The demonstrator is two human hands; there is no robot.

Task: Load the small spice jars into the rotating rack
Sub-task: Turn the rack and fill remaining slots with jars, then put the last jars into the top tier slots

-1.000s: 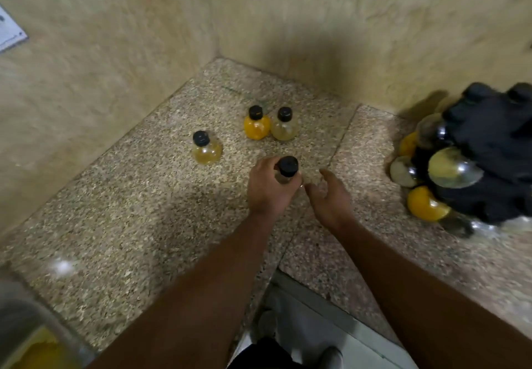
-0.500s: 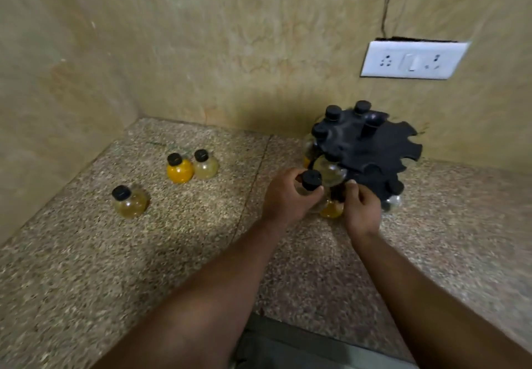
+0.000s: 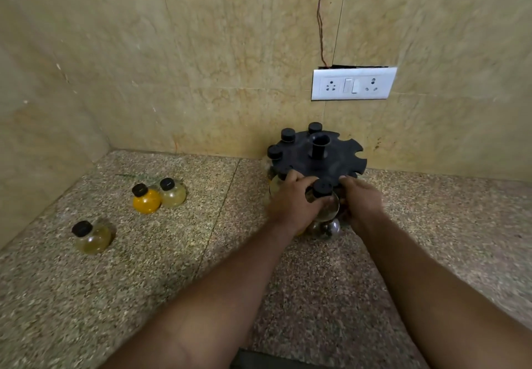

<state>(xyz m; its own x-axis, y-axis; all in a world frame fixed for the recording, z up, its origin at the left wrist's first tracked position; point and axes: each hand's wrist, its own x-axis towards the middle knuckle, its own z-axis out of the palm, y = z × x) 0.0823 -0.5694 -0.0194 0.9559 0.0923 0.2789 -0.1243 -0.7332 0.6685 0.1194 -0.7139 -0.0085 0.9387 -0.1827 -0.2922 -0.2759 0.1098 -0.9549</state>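
Note:
The black rotating rack (image 3: 334, 158) stands against the back wall, with three capped jars in slots along its left rim. At its front edge a round clear jar with a black cap (image 3: 322, 188) is gripped by my left hand (image 3: 293, 204). My right hand (image 3: 361, 201) rests against the rack's front right side, touching the jar; its fingertips are hidden. Three jars stand loose on the counter at left: an orange one (image 3: 146, 200), a pale one (image 3: 172, 193) beside it, and a yellowish one (image 3: 90, 237) nearer the left wall.
The speckled stone counter (image 3: 144, 282) sits in a corner, with beige walls at left and back. A white socket plate (image 3: 354, 84) with a hanging wire is on the back wall above the rack. Lower-tier jars (image 3: 331, 229) show beneath the rack.
My left hand has carried the jar rightward from the counter up to the rack's front slot. My right hand came to the rack. The view swung right and up.

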